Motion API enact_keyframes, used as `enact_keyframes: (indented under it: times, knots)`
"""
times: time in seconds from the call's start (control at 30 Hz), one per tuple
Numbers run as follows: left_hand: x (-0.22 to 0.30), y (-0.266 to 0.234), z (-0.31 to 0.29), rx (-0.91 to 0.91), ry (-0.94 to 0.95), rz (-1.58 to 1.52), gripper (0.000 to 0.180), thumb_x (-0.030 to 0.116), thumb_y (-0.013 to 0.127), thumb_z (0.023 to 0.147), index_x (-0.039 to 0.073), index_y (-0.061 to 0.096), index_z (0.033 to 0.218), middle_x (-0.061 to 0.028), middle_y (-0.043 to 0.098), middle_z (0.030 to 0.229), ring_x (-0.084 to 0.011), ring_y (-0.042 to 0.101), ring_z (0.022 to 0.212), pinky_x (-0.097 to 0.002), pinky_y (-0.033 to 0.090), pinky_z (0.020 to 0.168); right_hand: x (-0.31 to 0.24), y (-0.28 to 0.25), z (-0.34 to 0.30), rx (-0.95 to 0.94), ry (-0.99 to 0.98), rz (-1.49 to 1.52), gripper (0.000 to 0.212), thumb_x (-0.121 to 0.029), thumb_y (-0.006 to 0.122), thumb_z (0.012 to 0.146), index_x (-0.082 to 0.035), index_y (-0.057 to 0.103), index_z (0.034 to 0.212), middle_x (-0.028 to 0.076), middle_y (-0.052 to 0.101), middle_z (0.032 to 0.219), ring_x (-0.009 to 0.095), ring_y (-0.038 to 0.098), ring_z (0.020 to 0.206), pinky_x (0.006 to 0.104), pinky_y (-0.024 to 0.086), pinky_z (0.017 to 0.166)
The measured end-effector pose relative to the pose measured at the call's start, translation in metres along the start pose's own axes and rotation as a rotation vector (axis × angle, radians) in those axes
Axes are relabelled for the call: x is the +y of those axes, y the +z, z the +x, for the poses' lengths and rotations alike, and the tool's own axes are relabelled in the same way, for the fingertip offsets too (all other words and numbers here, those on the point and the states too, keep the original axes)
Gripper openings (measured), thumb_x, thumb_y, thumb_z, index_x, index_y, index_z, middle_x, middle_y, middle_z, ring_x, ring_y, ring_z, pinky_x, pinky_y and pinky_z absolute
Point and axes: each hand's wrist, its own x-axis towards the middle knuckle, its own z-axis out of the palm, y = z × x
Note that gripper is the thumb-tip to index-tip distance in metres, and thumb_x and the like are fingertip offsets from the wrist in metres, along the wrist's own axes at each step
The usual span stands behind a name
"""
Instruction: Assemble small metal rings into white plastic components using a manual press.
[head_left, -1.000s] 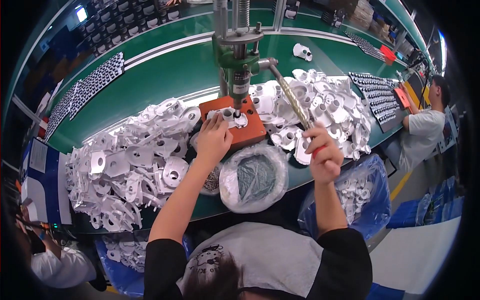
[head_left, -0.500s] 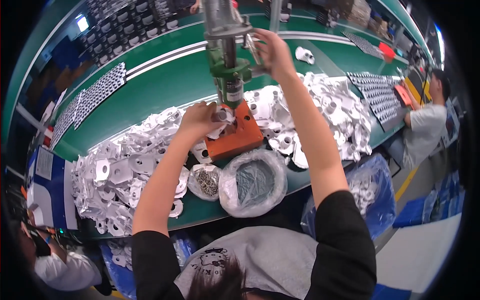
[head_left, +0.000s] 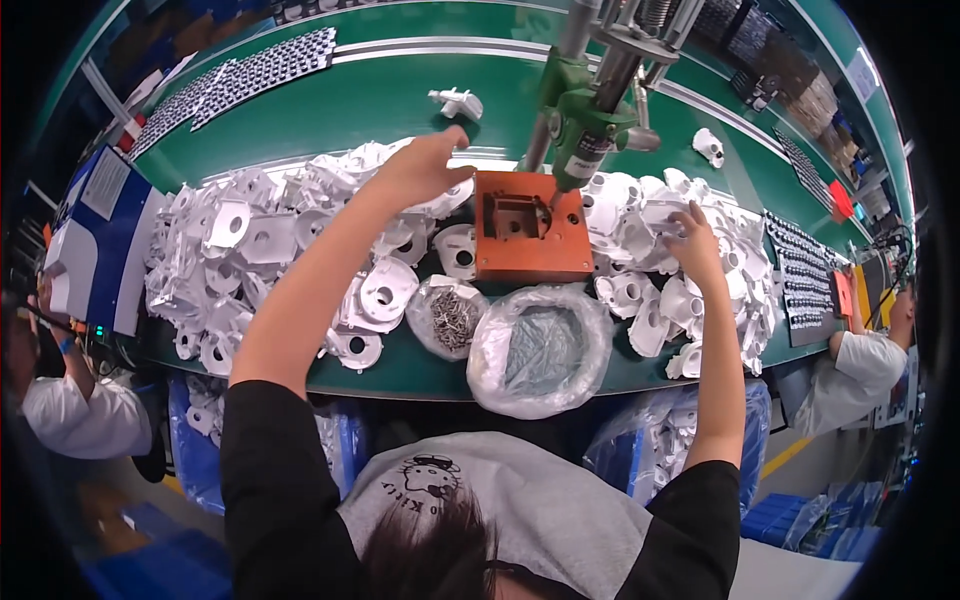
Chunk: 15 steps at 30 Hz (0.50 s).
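Observation:
My left hand point(head_left: 425, 172) is over the right end of the left pile of white plastic parts point(head_left: 265, 225), its fingers apart and nothing in them. Beyond it a single white fitting point(head_left: 457, 103) lies on the green belt. My right hand point(head_left: 696, 245) reaches over the right pile of white plastic parts point(head_left: 645, 215), fingers spread and slightly bent, gripping nothing that I can see. Between my hands sits an orange fixture block point(head_left: 535, 262) with an open recess. A green press point(head_left: 582, 125) stands over it, its tip close to the block's right side.
In front of the block are a small bag of screws point(head_left: 452, 322) and a clear plastic bag point(head_left: 485, 355) with its mouth open. Another white part point(head_left: 709, 147) lies on the belt. Blue lined bins point(head_left: 640, 440) stand below the table edge. Co-workers sit at both sides.
My left hand has let go of the white part at the block and moved left. The right hand has left the press lever for the right pile. A white fitting now shows on the belt.

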Motion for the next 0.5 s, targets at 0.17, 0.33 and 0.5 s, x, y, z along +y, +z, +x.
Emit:
enact_keyframes:
  times: [0.17, 0.33, 0.5]
  knots:
    - [0.02, -0.029, -0.081, -0.308, -0.13, 0.274, 0.035, 0.035, 0.06, 0.079, 0.003, 0.06, 0.093, -0.0166, 0.063, 0.088, -0.0315, 0.061, 0.088, -0.0424, 0.047, 0.077, 0.009, 0.007, 0.008, 0.043, -0.038, 0.203, 0.033, -0.008, 0.073, 0.067, -0.002, 0.061, 0.098, 0.02, 0.041, 0.134, 0.03, 0.061, 0.087, 0.0382, 0.049, 0.078]
    - [0.012, -0.002, -0.122, -0.103, 0.189, 0.314, 0.036, 0.031, 0.064, 0.077, 0.005, 0.058, 0.102, -0.0154, 0.059, 0.096, -0.0312, 0.057, 0.094, -0.0426, 0.045, 0.079, 0.025, 0.002, 0.021, 0.137, -0.016, 0.33, 0.029, -0.009, 0.073, 0.07, -0.003, 0.062, 0.097, 0.02, 0.039, 0.136, 0.026, 0.065, 0.078, 0.034, 0.05, 0.073]
    - [-0.01, 0.024, -0.057, 0.111, 0.102, 0.405, 0.041, 0.032, 0.064, 0.075, 0.003, 0.056, 0.103, -0.0153, 0.06, 0.098, -0.0315, 0.056, 0.097, -0.0414, 0.045, 0.082, 0.012, -0.023, 0.014, 0.193, -0.022, 0.533, 0.032, -0.018, 0.07, 0.077, -0.002, 0.064, 0.105, 0.017, 0.059, 0.114, 0.013, 0.06, 0.068, 0.0241, 0.045, 0.064]
